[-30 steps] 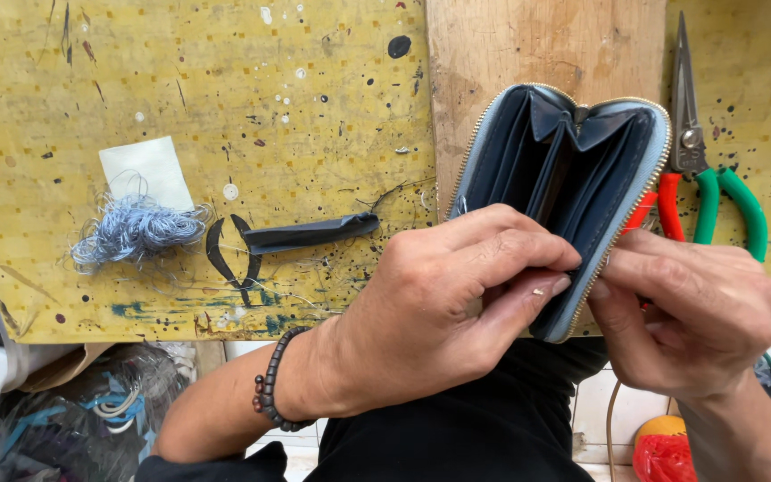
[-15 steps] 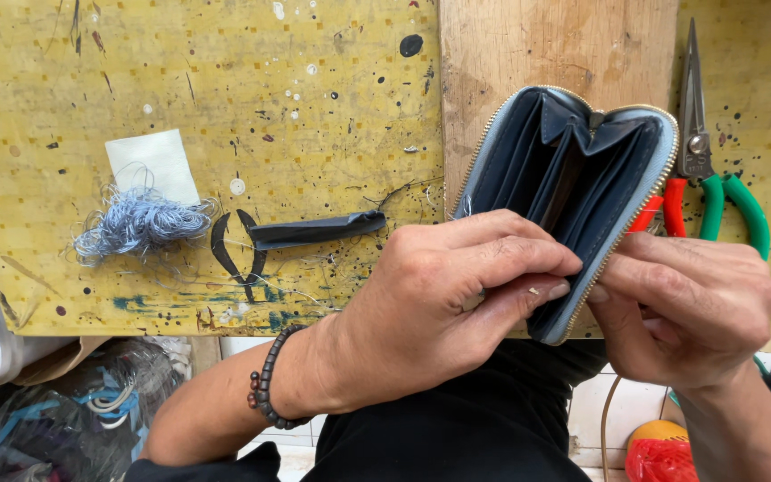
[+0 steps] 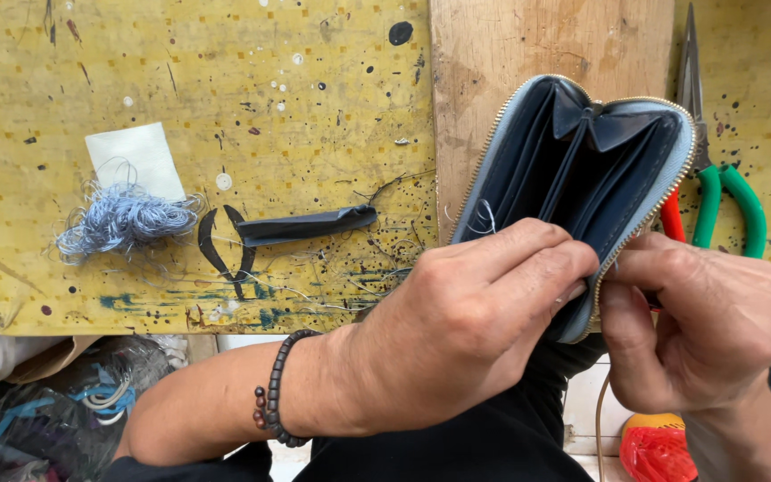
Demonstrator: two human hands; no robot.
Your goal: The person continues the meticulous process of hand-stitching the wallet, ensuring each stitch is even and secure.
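Note:
An open grey-blue zip wallet [image 3: 582,170] with a dark blue inside and a gold zipper stands over the bench edge. My left hand [image 3: 457,330] grips its near lower edge, fingers curled over the rim. My right hand [image 3: 698,321] pinches the zipper edge at the wallet's lower right corner. A loose pale thread [image 3: 484,217] curls at the wallet's left rim. A dark bead bracelet [image 3: 274,402] is on my left wrist.
On the stained yellow bench [image 3: 225,89] lie a tangle of blue-grey thread [image 3: 122,219], a white card [image 3: 131,156], a black thread snipper [image 3: 269,232]. Scissors with green handles [image 3: 716,178] lie at the right on it. A wooden board [image 3: 519,54] sits behind the wallet.
Both hands keep their hold on the wallet's lower edge. The view has shifted slightly, so the wallet sits a little lower in the picture.

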